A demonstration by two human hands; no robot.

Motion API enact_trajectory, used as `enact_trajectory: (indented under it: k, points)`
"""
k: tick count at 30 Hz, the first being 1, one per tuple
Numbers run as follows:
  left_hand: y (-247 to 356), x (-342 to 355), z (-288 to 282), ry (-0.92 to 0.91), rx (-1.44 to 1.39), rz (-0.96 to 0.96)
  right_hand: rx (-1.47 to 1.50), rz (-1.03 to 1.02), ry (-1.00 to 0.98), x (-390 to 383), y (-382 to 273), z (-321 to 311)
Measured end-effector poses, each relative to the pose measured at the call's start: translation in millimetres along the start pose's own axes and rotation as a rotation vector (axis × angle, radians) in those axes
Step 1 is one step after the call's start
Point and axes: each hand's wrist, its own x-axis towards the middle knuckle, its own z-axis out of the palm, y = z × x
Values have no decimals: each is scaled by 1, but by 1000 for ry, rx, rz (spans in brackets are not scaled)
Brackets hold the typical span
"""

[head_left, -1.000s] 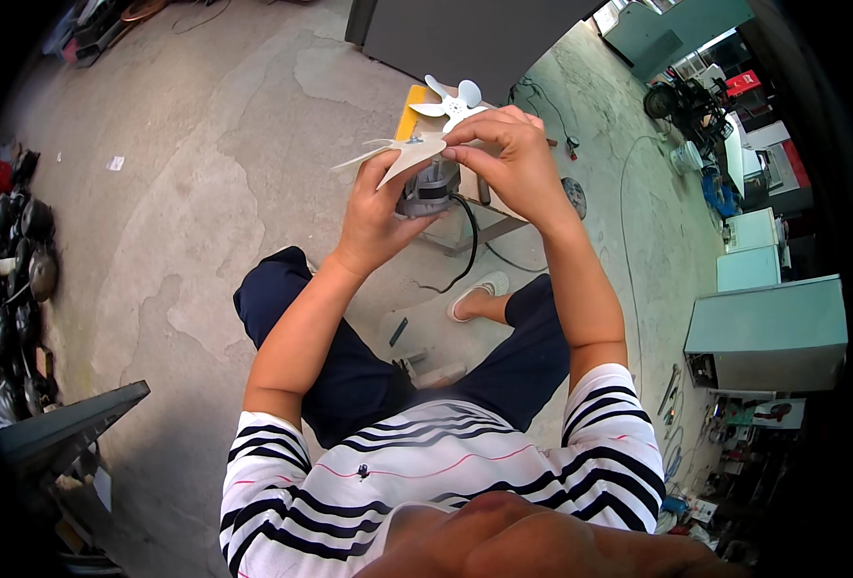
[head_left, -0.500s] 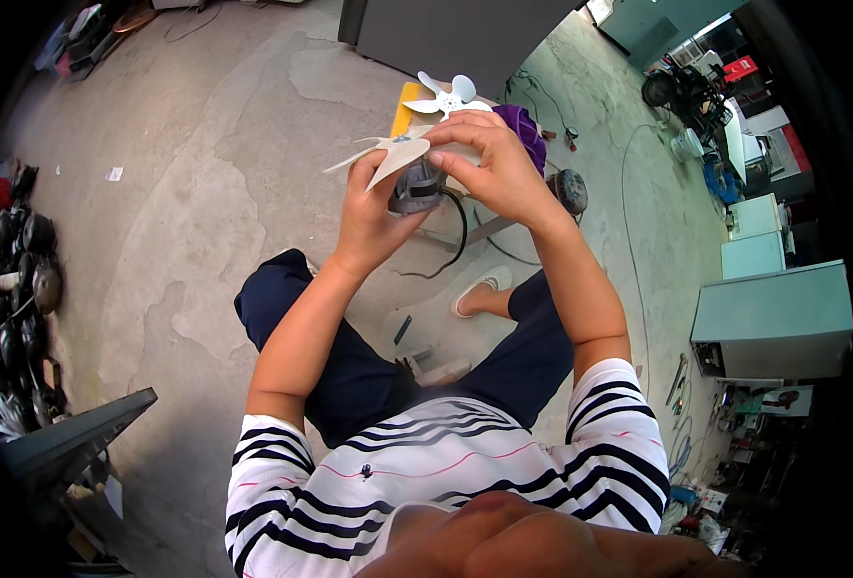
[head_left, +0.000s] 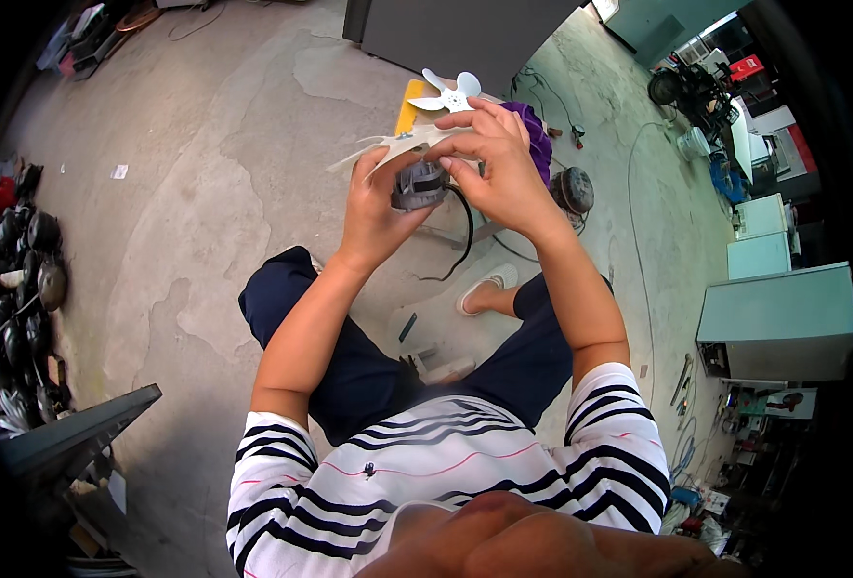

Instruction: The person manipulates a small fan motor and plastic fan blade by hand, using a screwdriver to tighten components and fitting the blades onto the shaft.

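My left hand is wrapped round a small grey motor and holds it up in front of me. A black cable hangs from the motor in a curve. On top of the motor sits a cream-white fan blade, its vanes partly smeared. The bent fingers and thumb of my right hand close on the right side of this blade, just above the motor. Behind my hands a second white fan blade lies beside a yellow object. Purple cloth shows past my right fingers.
A large dark grey cabinet stands beyond. Round dark parts are heaped at the left. On the right are a round dark part, a pale green cabinet and loose cables. A thin dark strip lies between my feet.
The fan blade has turned on the motor, its vanes now at another angle. My right fingers have shifted slightly along it. My left hand keeps its hold on the motor.
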Motion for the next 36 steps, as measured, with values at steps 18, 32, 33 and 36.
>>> enact_trajectory:
  k: [18,32,33,36]
  points:
    - [-8,8,-6,60,-25,-126,-281,583,-16,-31,167,14]
    - [12,14,-9,77,-25,-304,-697,599,-70,-38,240,96]
    - [8,12,-7,62,-32,-308,-693,601,-57,-39,242,97]
    - [5,11,-5,41,-26,-312,-634,566,16,-42,243,98]
